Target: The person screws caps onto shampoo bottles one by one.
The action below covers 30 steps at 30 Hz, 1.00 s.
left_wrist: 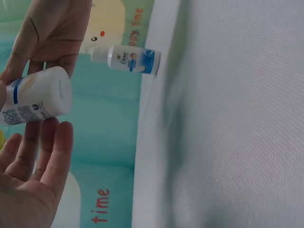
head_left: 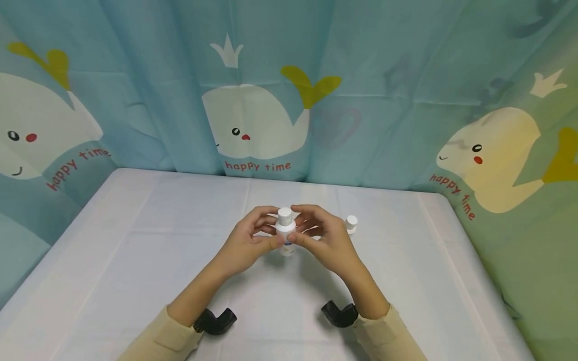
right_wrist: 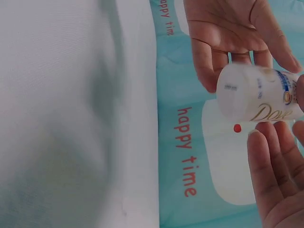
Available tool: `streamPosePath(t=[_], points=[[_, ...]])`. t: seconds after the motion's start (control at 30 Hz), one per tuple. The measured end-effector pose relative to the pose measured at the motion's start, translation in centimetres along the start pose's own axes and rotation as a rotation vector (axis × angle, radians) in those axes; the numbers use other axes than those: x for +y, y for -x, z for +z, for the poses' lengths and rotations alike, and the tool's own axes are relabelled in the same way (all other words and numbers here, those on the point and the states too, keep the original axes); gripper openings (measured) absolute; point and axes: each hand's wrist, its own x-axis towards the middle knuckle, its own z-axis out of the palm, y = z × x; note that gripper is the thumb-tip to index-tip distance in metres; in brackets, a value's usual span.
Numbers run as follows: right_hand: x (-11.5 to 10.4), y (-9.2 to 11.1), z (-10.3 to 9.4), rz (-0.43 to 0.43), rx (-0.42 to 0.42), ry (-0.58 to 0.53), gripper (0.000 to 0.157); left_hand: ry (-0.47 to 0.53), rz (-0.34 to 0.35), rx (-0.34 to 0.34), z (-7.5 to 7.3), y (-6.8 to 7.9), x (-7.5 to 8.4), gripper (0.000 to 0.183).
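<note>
Between both hands is a small white Dove bottle [head_left: 285, 230] with a white cap, held upright with its base off the table. My left hand [head_left: 246, 245] holds it from the left, thumb at the front and fingers reaching toward the back. From the other side my right hand [head_left: 327, 240] holds the same bottle, its thumb across the front. The right wrist view shows the bottle's gold lettering [right_wrist: 273, 113] and pale base. A second white Dove bottle [left_wrist: 134, 59], with a blue lower part, stands upright beyond the right hand, which mostly hides it in the head view.
A white cloth covers the table [head_left: 180, 281]. Behind and beside it hangs a teal curtain [head_left: 370, 140] printed with whales. Black curved mounts [head_left: 215, 322] sit at both wrists, by the beige sleeves [head_left: 162, 338].
</note>
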Motion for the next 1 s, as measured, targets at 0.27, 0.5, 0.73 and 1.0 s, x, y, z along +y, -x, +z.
streamPosePath(t=[0.27,0.5,0.73,1.0], points=[[0.9,-0.1,0.3,0.038,-0.045,-0.007,0.035,0.014,0.025,0.061,-0.3,-0.1,-0.5,0.033],[2.1,-0.1,1.0,0.125,-0.015,-0.028,0.034,-0.033,0.049,0.072,-0.4,-0.3,-1.5,0.035],[2.8,-0.1,1.6,0.161,-0.018,-0.034,0.032,-0.043,0.015,0.077,-0.6,-0.4,-2.1,0.036],[3.4,0.0,2.2,0.165,-0.012,0.005,0.032,-0.112,0.021,0.081,-0.9,-0.6,-3.2,0.033]])
